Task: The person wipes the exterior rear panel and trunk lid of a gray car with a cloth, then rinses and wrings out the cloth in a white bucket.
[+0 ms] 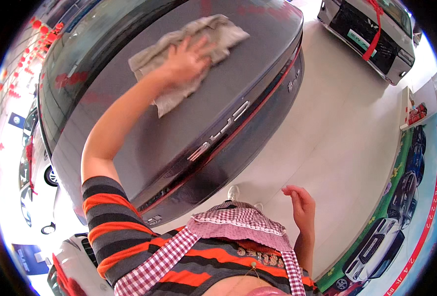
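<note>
My left hand (189, 64) lies with its fingers spread on a crumpled grey-beige cloth (222, 35), pressed onto the dark grey tailgate (129, 148) of a car. The hand and part of the cloth are blurred. Chrome lettering (218, 131) and a thin red light strip cross the car's rear below the cloth. Off to the right, apart from the car, my right hand (303, 203) is raised over the floor with loosely bent fingers and nothing in it. A checked apron (240, 222) covers my front.
The car's rear window (78, 63) lies at upper left. Another car (381, 40) with a red ribbon stands at upper right. More cars (74, 259) are at the left. A printed banner (407, 222) runs along the right. My shoes (233, 192) are near the bumper on the pale floor.
</note>
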`<state>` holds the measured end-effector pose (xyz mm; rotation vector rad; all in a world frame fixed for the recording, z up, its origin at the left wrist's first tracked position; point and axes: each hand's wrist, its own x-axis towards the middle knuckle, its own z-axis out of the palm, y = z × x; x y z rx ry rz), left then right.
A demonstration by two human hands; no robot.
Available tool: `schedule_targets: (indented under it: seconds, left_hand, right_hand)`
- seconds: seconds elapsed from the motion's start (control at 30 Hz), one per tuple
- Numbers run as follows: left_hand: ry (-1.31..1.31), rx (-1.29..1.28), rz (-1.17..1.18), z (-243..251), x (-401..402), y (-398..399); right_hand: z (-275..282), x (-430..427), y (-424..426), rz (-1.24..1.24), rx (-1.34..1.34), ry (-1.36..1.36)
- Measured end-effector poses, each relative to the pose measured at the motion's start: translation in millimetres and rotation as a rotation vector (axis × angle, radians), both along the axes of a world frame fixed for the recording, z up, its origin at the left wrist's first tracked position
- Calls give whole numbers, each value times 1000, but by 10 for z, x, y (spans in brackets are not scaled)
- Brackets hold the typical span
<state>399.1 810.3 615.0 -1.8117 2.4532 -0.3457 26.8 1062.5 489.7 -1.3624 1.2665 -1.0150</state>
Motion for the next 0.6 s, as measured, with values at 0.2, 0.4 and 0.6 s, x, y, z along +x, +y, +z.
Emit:
schedule_targets:
  seconds: [0.2, 0.4, 0.6]
  left_hand:
    - [103, 110, -266, -57, -585, 1279]
    - [141, 91, -197, 33, -496, 1931]
    - [181, 84, -56, 0, -572, 1754]
  right_hand:
    - [85, -38, 86, 151, -98, -13]
    - [97, -306, 284, 167, -47, 1]
    - [5, -721, 365, 78, -70, 20]
